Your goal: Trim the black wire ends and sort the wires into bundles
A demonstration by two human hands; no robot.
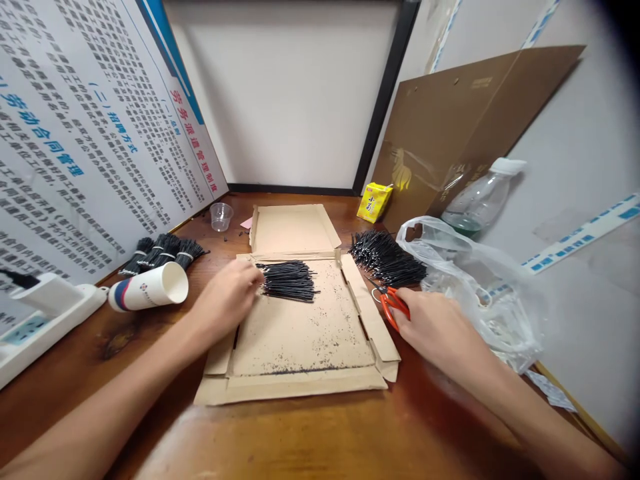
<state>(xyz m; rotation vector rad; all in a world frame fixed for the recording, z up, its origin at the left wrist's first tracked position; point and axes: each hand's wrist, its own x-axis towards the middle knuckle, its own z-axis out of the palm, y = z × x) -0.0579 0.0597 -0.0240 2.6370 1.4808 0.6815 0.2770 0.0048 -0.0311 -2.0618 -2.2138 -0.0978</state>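
On the flattened cardboard box [300, 340], a row of thin black sticks [289, 281] lies side by side. My left hand [239, 293] is closed at their left ends, with curled fingers; whatever is between the fingertips is hidden. To the right of the cardboard, my right hand [433, 327] grips scissors [395, 307] by their orange handles, dark blades pointing up and left. The blades are beside a larger loose heap of black sticks [387, 259]. Black specks are scattered over the cardboard, thickest along its near fold.
Banded black bundles [163, 252] lie at the left behind a tipped paper cup [150, 287]. A power strip [50, 317], clear plastic cup [221, 217] and yellow box [375, 202] stand around. On the right are a plastic bag [480, 287] and a bottle [483, 200].
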